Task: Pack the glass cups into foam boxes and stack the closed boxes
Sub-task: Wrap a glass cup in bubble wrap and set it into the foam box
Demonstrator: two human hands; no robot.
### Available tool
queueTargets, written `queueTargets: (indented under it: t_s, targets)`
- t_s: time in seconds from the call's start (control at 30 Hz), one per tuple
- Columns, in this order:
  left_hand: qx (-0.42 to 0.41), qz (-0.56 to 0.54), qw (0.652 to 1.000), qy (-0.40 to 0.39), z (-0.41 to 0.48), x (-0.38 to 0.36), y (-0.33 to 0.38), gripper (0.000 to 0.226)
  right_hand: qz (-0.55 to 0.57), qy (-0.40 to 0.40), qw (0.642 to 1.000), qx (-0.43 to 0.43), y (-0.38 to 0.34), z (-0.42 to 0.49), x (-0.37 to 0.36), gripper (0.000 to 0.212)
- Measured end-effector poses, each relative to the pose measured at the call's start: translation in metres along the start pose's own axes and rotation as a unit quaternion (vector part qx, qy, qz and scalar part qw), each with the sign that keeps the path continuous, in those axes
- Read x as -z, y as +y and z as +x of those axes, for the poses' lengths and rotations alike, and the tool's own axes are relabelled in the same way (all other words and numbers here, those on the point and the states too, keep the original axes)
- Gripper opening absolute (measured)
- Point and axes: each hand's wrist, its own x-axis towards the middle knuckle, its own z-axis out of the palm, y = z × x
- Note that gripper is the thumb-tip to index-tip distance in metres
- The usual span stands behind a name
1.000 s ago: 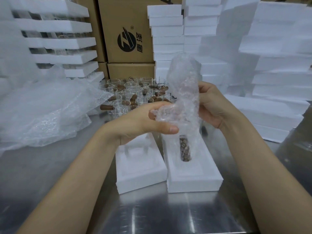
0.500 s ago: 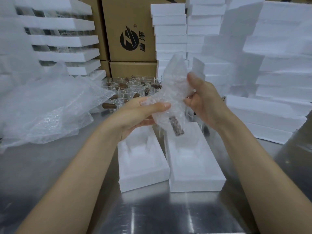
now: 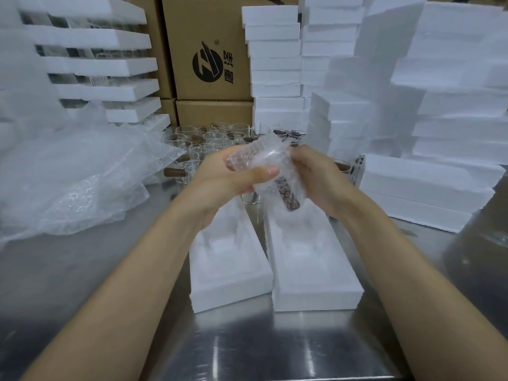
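Note:
A glass cup wrapped in bubble wrap [image 3: 270, 171], its brown wooden handle showing through the plastic, is held in both hands above the table. My left hand [image 3: 225, 180] grips the wrapped cup from the left, thumb across its front. My right hand [image 3: 316, 174] holds its right side and folds the wrap's top down. Below lie two open white foam box halves, one on the left [image 3: 228, 273] and one on the right [image 3: 316, 273], side by side on the steel table. Several unwrapped glass cups [image 3: 214, 138] with wooden handles stand behind the hands.
A heap of loose bubble wrap [image 3: 77, 182] lies at the left. Foam trays holding glassware [image 3: 110, 67] are stacked at back left. Cardboard cartons [image 3: 211, 50] stand at the back. Stacks of white foam boxes [image 3: 426, 133] fill the back and right.
The tall loose end of the bubble wrap has been folded down over the cup. The wrapped cup has turned from upright to slanted, and both hands have closed in around it.

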Motion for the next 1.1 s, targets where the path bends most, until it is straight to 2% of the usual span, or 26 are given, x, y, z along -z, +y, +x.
queueTargets:
  t_s: [0.07,0.13,0.2,0.23,0.33,0.47,0.6,0.67,0.7,0.73,0.8,0.87,0.93,1.0,1.03,1.1]
  targets:
    - [-0.007,-0.001,1.000,-0.003,-0.001,0.001,0.002,0.042,0.042,0.026,0.999,0.009,-0.002,0.001,-0.001,0.030]
    - [-0.019,-0.007,1.000,-0.016,-0.002,-0.001,0.004,0.050,0.057,0.117,0.991,0.043,-0.005,0.003,0.002,0.021]
    - [-0.041,-0.003,0.998,-0.038,-0.003,-0.003,0.007,0.060,0.061,0.153,0.985,0.044,-0.005,0.005,0.004,0.036]
    - [-0.054,0.007,0.997,-0.052,-0.004,-0.005,0.007,0.064,0.049,0.139,0.989,0.018,-0.005,0.005,0.005,0.039]
    - [-0.073,0.060,0.994,-0.061,-0.006,-0.012,0.004,0.071,0.012,0.034,0.995,-0.096,-0.008,0.001,-0.001,0.020]
    - [-0.070,0.055,0.996,-0.021,-0.004,-0.013,0.001,0.075,-0.039,0.073,0.992,-0.098,-0.007,0.002,0.007,0.026]
    - [-0.100,-0.006,0.994,0.041,0.000,-0.007,-0.002,0.075,0.097,0.024,0.983,-0.151,-0.001,0.001,0.010,0.042]
    - [-0.095,-0.002,0.995,0.039,0.003,-0.003,-0.005,0.076,0.162,0.021,0.976,-0.145,0.001,0.003,0.004,0.031]
    - [-0.074,0.009,0.997,0.028,0.005,0.000,-0.006,0.075,0.155,0.048,0.977,-0.136,0.002,0.004,0.000,0.022]
    - [-0.047,0.009,0.999,0.004,0.007,0.003,-0.007,0.070,0.115,0.087,0.982,-0.120,0.003,0.006,-0.004,0.014]
    - [0.016,-0.031,0.998,-0.046,0.009,0.004,-0.007,0.056,-0.059,0.161,0.983,-0.066,0.007,0.008,-0.007,0.013]
    - [0.040,-0.007,0.998,-0.042,0.010,-0.001,-0.011,0.051,-0.196,0.216,0.956,-0.017,0.006,0.008,-0.009,0.015]
    - [-0.020,0.143,0.990,-0.010,0.008,-0.005,-0.015,0.046,-0.241,0.243,0.939,0.025,0.004,0.006,-0.014,0.015]
    - [-0.085,0.265,0.959,0.052,0.006,-0.008,-0.017,0.033,-0.306,0.250,0.916,0.073,0.001,0.005,-0.021,0.025]
    - [-0.103,0.304,0.942,0.098,0.006,-0.008,-0.017,0.028,-0.320,0.248,0.909,0.095,0.001,0.003,-0.025,0.034]
    - [-0.119,0.332,0.917,0.186,0.008,-0.003,-0.020,0.021,-0.265,0.220,0.932,0.115,0.002,0.002,-0.031,0.065]
